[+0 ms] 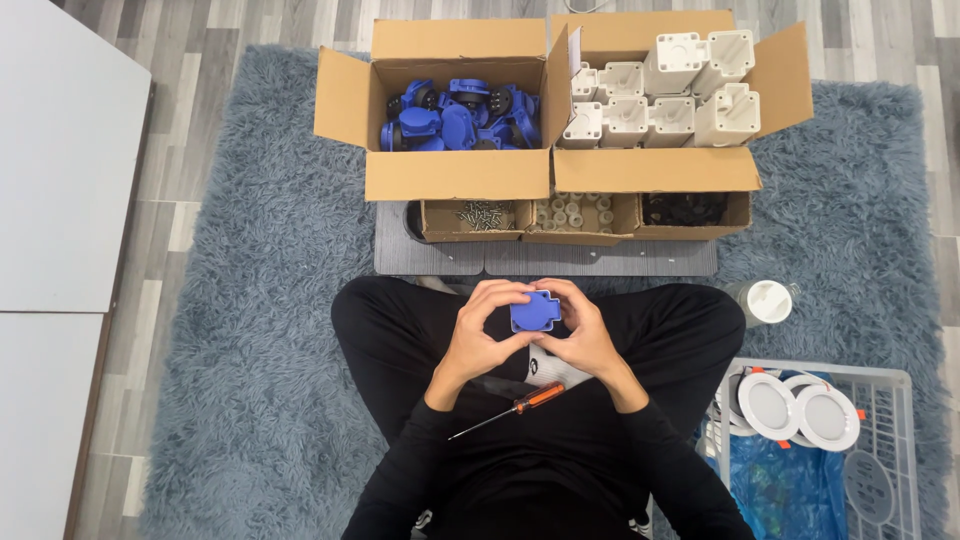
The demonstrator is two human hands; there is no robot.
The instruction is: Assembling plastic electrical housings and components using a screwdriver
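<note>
Grey shaggy rug [260,330] over pale wood-plank floor [190,45], white table [60,150] alongside.

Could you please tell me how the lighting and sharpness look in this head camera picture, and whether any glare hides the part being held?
Head view: even, soft light, faint shadows; no glare on the blue part held by the left hand and right hand; sharp throughout, screwdriver crisp; white round lamps bright, slightly washed out; mild wide-angle bending at edges.

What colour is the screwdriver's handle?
Orange with black, on the screwdriver lying on the person's lap, head view.
</note>
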